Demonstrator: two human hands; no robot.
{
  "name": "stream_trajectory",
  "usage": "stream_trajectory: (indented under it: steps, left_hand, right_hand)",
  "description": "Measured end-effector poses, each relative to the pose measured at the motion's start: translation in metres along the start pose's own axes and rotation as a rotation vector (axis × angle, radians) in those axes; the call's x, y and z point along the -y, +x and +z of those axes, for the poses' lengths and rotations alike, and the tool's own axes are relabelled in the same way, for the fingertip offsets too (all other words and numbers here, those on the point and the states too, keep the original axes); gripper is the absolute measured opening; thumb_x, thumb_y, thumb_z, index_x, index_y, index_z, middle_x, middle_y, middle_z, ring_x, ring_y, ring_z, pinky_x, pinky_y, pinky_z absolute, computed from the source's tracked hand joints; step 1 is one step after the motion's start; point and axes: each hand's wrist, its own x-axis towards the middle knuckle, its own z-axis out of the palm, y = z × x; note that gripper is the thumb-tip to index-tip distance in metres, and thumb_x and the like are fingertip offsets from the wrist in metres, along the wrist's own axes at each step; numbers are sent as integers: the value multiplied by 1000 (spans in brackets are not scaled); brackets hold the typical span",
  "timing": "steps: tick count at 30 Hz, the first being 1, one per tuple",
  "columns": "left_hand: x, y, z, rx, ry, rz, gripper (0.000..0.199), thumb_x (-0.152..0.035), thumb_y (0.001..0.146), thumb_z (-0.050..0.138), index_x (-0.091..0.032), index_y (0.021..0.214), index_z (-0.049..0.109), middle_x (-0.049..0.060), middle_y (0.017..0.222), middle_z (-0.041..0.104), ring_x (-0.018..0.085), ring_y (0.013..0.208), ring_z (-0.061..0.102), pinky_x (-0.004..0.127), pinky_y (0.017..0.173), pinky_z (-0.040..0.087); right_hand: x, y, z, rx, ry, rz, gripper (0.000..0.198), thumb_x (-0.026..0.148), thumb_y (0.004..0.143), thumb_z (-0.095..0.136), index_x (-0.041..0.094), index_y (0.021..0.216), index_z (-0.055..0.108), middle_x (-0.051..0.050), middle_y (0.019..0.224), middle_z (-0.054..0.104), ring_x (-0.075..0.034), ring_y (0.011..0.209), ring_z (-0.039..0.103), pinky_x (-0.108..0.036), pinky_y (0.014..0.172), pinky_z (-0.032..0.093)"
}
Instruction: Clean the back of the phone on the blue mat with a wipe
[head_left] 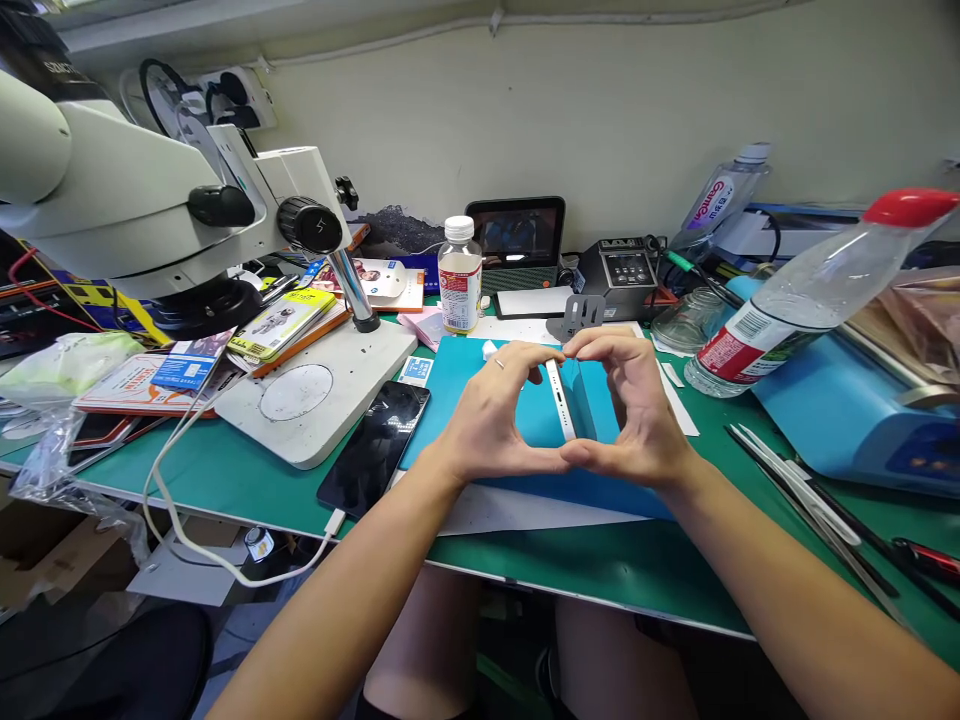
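A white-edged phone [560, 402] is held on edge above a blue mat [457, 385], its charging port and speaker holes facing me. My left hand [499, 415] pinches it between thumb and fingers at its near and far ends. Opposite, my right hand [634, 410] grips the same ends, thumb tip meeting the left thumb at the near end. The phone's broad faces are seen too steeply to make out. Left of the mat lies a black phone [375, 445] with a white cable [217, 565] at its near end.
A microscope [150, 200] stands at the left. A bottle with a white cap [459, 275] and a small screen [523, 235] are at the back. At the right lean a red-capped bottle [810, 300] and a blue machine [847, 400], with tweezers [795, 490] in front.
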Motion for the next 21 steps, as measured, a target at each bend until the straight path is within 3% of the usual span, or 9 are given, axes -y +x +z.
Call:
stream_trajectory:
  steps: [13, 17, 21]
  left_hand:
    - [0, 0, 0, 9, -9, -7, 65, -55, 73, 75, -22, 124, 50, 9, 115, 62, 23, 92, 59, 36, 76, 50]
    - [-3, 0, -2, -1, 24, -94, 62, -47, 72, 77, -22, 123, 51, 8, 113, 62, 22, 92, 59, 35, 77, 49]
    - [-4, 0, -7, 15, 83, -241, 59, -41, 73, 76, -20, 123, 53, 6, 108, 62, 22, 88, 58, 35, 77, 49]
  right_hand:
    - [-6, 1, -1, -63, 43, -35, 77, 59, 51, 93, 33, 112, 55, -3, 109, 57, -28, 103, 60, -46, 92, 51]
    - [-6, 8, -5, -183, 145, -11, 70, 61, 54, 91, 32, 107, 55, -2, 104, 60, -26, 98, 63, -44, 89, 52]
    - [-19, 13, -18, -419, 91, 45, 60, 69, 60, 83, 34, 100, 56, 0, 95, 59, -25, 93, 63, -44, 91, 52]
